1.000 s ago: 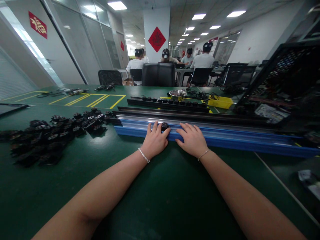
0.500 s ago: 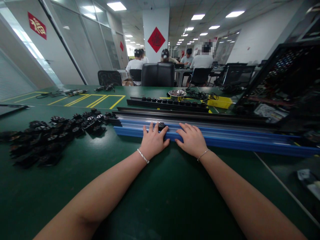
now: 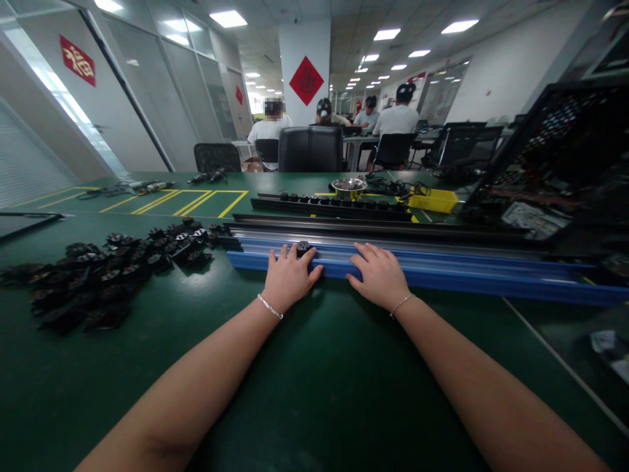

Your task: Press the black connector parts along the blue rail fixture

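A long blue rail [image 3: 466,275] lies across the green table in front of me. My left hand [image 3: 287,278] rests on its near edge, fingers on a small black part [image 3: 303,248] sitting in the rail's channel. My right hand [image 3: 378,275] lies flat on the rail a little to the right, fingers spread, holding it down. A heap of similar black parts [image 3: 98,275] lies on the table to the left.
Behind the blue rail lie a silver rail [image 3: 393,237] and a black rail [image 3: 339,206] carrying several black parts. A metal bowl [image 3: 348,187], a yellow tray [image 3: 435,201] and a black crate [image 3: 565,164] stand at the back right. People sit at far desks.
My left hand has slid the small black part leftward along the blue rail. My right hand has stayed in place.
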`<state>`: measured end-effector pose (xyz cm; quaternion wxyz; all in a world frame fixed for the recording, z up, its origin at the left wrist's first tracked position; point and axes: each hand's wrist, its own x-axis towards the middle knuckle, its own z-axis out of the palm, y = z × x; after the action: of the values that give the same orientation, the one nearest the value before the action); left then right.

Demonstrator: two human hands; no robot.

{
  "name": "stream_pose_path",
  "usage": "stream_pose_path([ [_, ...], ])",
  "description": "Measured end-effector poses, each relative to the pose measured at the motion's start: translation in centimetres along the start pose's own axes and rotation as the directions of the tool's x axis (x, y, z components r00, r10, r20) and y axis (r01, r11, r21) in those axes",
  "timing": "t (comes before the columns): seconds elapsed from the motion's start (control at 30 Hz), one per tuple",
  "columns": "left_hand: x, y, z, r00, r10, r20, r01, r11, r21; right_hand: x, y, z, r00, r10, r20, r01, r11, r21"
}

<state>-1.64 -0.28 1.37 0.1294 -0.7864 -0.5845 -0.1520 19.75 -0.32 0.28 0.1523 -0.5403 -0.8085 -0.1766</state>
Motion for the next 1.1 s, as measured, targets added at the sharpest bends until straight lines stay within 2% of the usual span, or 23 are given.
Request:
stream_pose_path([
  [0.23,0.0,-0.5,0.0,0.999,-0.046,-0.004,0.046,0.998,0.041,0.1,-0.1,-0.3,1.0,0.006,0.015,-0.006,1.0,0.009],
  [0.7,0.0,-0.5,0.6,0.995,-0.1,-0.025,0.1,0.995,-0.01,-0.3,0.2,-0.5,1.0,0.027,-0.002,-0.027,0.999,0.029],
  [0.83,0.0,-0.9,0.7,0.995,-0.089,-0.052,0.088,0.996,-0.009,-0.7,0.2,-0.5,0.998,0.058,-0.008,-0.058,0.998,0.034],
  [0.97,0.0,-1.5,0.9,0.993,-0.076,-0.085,0.075,0.997,-0.016,-1.6,-0.4,-0.1,0.987,0.156,-0.039,-0.155,0.988,0.028],
  [1.1,-0.1,-1.8,0.8,0.992,-0.091,-0.093,0.09,0.996,-0.016,-2.3,-0.9,0.1,0.984,0.176,-0.039,-0.175,0.984,0.021],
])
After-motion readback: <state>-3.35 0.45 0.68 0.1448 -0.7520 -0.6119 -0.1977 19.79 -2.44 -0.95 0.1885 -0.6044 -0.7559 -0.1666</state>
